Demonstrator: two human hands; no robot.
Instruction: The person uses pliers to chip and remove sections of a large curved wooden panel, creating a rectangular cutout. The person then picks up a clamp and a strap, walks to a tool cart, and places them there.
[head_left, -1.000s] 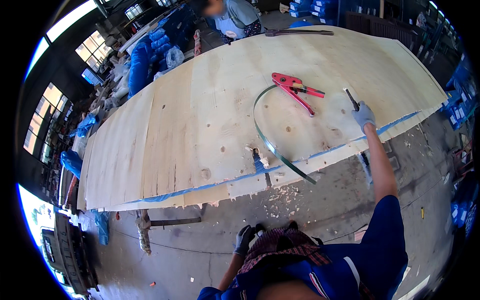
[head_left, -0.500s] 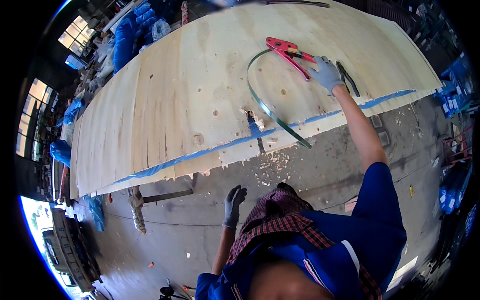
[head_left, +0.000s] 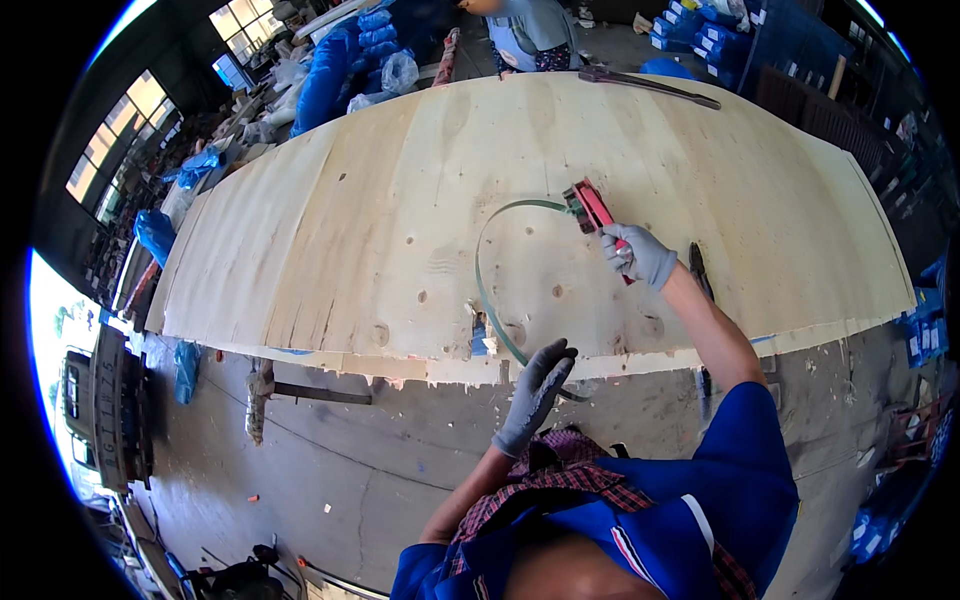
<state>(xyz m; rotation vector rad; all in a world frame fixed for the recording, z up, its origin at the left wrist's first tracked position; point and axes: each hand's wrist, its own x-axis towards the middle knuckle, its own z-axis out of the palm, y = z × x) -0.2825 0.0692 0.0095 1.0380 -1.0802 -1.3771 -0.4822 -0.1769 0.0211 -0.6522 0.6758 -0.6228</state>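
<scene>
My right hand [head_left: 637, 254], in a grey glove, is closed around the handles of a red hand-held strapping tool [head_left: 592, 205]. The tool's head rests over or just above the plywood sheet [head_left: 380, 230]. From it a green strap [head_left: 482, 262] curves left and back toward the near edge. My left hand [head_left: 537, 395], also gloved, is by the strap's near end, fingers stretched out; whether it touches the strap I cannot tell. Black-handled pliers [head_left: 698, 268] lie beside my right forearm, which partly hides them.
A splintered notch [head_left: 481, 330] breaks the sheet's near edge. A long dark tool [head_left: 650, 86] lies along the far edge, near another person [head_left: 530, 35]. Blue-wrapped bundles [head_left: 328, 80] are piled at the back left. A wooden post with a bar [head_left: 262, 400] projects below the near edge.
The red tool has turned, its handles now gathered in my right hand. My left hand has risen to the strap near the board's edge. The view has tilted up, bringing another person in.
</scene>
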